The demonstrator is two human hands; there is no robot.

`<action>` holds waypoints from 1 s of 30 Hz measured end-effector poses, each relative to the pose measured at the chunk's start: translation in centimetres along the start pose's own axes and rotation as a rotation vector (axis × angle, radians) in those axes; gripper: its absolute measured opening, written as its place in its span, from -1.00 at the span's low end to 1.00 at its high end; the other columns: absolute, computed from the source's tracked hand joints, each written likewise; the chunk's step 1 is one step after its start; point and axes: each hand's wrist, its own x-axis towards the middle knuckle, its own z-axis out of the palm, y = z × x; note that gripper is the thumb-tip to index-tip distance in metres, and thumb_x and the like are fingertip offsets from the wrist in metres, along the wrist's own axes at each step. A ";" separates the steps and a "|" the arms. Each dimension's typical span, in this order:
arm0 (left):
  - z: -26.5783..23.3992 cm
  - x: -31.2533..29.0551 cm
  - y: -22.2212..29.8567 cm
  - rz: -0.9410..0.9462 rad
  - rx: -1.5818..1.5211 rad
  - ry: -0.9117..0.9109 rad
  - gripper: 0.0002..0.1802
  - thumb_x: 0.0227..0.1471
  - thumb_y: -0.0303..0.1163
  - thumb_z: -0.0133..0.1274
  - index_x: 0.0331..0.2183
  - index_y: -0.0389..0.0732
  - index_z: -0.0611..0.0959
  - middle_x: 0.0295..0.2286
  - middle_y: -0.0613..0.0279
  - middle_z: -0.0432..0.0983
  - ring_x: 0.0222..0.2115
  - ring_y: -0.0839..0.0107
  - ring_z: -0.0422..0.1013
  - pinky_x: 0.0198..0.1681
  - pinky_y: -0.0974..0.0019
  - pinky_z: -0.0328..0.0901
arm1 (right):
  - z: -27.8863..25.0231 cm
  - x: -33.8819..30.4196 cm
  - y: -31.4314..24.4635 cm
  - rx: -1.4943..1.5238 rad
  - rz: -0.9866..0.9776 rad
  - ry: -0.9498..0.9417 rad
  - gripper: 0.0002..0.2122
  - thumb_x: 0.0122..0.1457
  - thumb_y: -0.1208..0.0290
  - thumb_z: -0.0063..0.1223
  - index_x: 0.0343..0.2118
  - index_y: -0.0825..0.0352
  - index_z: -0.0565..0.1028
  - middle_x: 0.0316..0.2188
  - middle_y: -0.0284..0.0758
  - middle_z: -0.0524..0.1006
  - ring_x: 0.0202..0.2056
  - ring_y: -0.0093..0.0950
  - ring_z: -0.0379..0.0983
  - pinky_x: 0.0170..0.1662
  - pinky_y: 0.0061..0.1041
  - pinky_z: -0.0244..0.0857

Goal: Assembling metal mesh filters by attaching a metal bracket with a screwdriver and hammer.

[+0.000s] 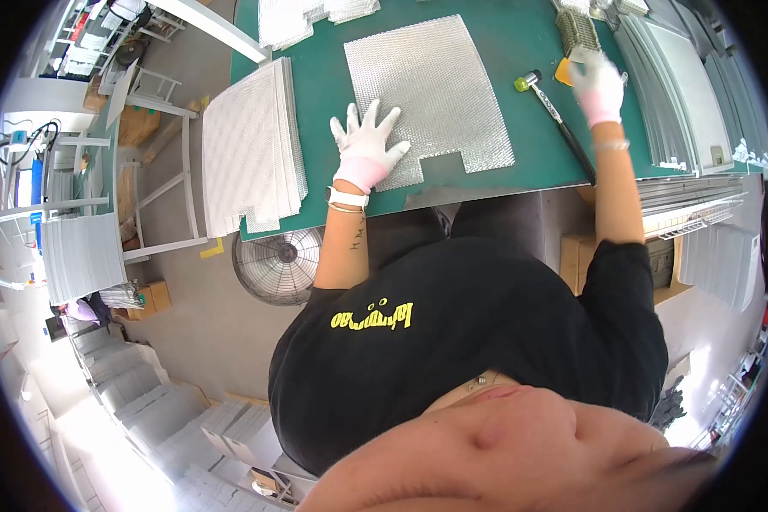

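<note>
My left hand (365,147), in a white glove with a pink cuff, lies flat with fingers spread. It presses on the near left part of a silvery mesh sheet (435,90) with a notch in its near edge. Farther off on the right, my gloved right hand (600,88) has its fingers curled. A small yellow-orange piece (563,72) shows at its left side; the fingers hide whether they grip it. Just beyond lies a narrow block of mesh (578,34). Left of my right hand is a mallet (559,119) with a yellow-green and black head and a dark handle.
Stacked mesh sheets (252,149) overhang the left of the green table (320,81); more sheets (303,19) lie at its far edge. Pale flat panels (674,94) stand along the right. A floor fan (280,266) is below the table's near left corner. Cardboard boxes (576,260) stand under the right side.
</note>
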 end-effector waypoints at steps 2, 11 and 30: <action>-1.3 -0.4 1.2 0.005 -0.008 -0.033 -0.24 -0.04 0.13 0.14 0.19 0.16 0.42 0.26 0.07 0.12 0.32 -0.16 -0.13 0.30 -0.37 -0.34 | 1.6 1.3 5.6 -0.204 -0.074 0.112 -0.66 0.00 0.32 0.23 -0.10 0.17 0.58 -0.10 -0.33 0.58 -0.12 -0.30 0.53 -0.05 -0.33 0.40; -2.8 -6.1 4.8 -0.070 0.057 0.092 -0.21 -0.09 0.05 0.22 0.16 -0.01 0.44 0.19 0.07 0.23 0.29 -0.10 -0.02 0.29 -0.37 -0.32 | 2.7 1.8 5.6 -0.335 -0.061 0.059 -0.74 -0.05 0.24 0.31 -0.27 0.06 0.55 -0.21 -0.45 0.52 -0.10 -0.36 0.48 -0.08 -0.21 0.36; 1.4 -15.3 8.5 -0.056 -1.908 -0.613 -0.37 0.34 -0.04 -0.20 0.22 -0.31 0.28 0.17 0.12 0.26 0.18 0.42 0.20 0.25 0.28 0.11 | -7.0 -20.3 -19.3 1.038 -0.917 -0.410 -0.68 0.04 0.12 0.17 -0.70 0.20 0.43 -0.65 -0.32 0.46 -0.59 -0.28 0.43 -0.51 -0.27 0.28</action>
